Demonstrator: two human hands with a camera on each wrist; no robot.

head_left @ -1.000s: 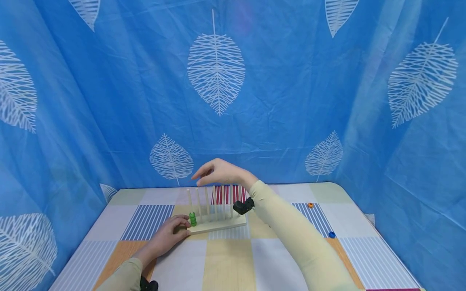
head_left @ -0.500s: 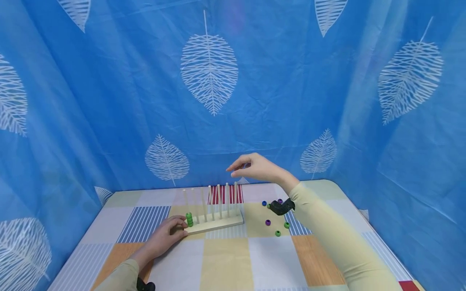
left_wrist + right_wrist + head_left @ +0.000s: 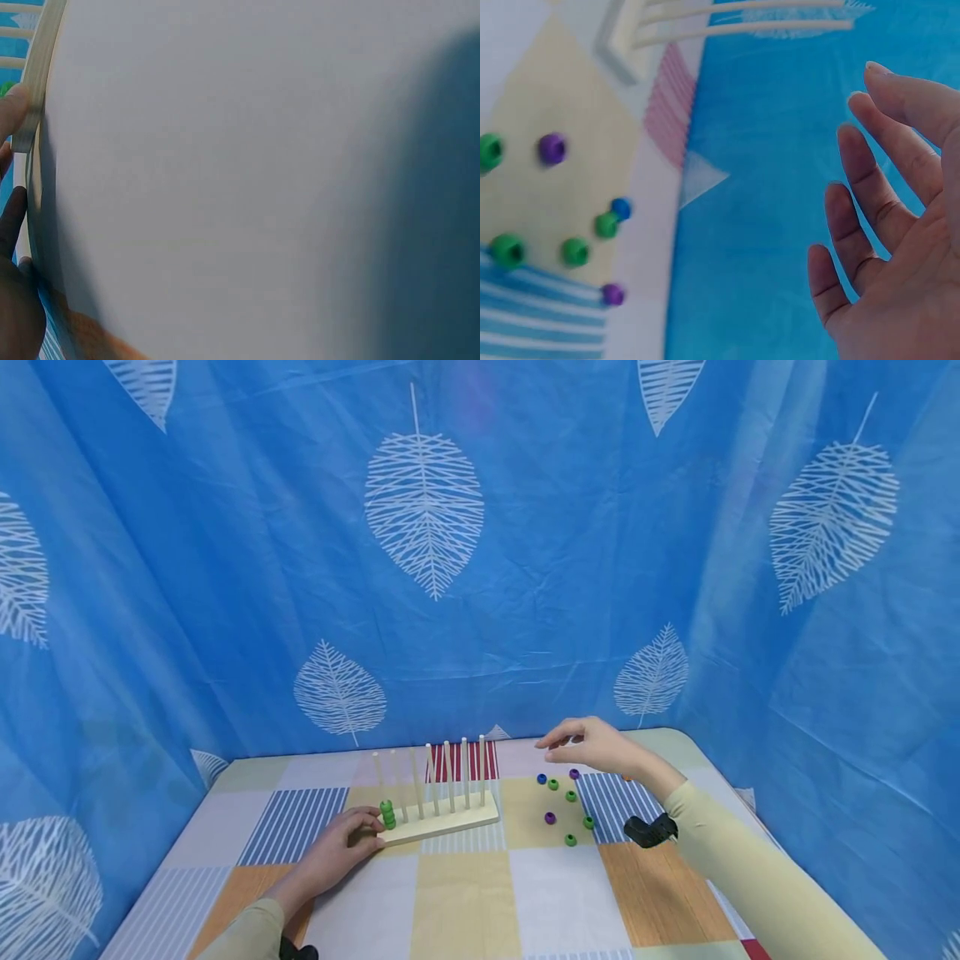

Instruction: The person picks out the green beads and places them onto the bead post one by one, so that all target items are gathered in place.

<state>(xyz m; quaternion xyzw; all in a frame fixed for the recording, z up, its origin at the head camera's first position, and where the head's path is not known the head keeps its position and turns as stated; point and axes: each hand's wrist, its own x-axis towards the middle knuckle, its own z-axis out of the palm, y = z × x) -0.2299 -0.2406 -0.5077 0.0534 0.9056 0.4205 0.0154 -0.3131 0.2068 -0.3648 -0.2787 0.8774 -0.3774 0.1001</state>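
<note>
A pale wooden peg rack (image 3: pixel 457 818) with a row of upright pegs stands on the table. Several green beads (image 3: pixel 387 816) are stacked on its leftmost peg. My left hand (image 3: pixel 337 853) holds the rack's left end, and in the left wrist view a fingertip (image 3: pixel 13 109) lies against the base (image 3: pixel 39 75). Raised above the table's back right, my right hand (image 3: pixel 596 748) has loosely bent fingers and nothing in them. The right wrist view shows its spread fingers (image 3: pixel 862 165) and bare palm.
Loose beads lie right of the rack: a blue bead (image 3: pixel 542 779), purple beads (image 3: pixel 550 818) and several green ones (image 3: pixel 571 840). An orange bead (image 3: pixel 627 777) is partly behind the right forearm. A blue leaf-print curtain (image 3: pixel 487 610) encloses the patchwork-covered table (image 3: pixel 465 893).
My right hand has moved from above the rack's left pegs to the right, over the loose beads, then lower. The left hand stays at the rack's end. The head view has shifted slightly.
</note>
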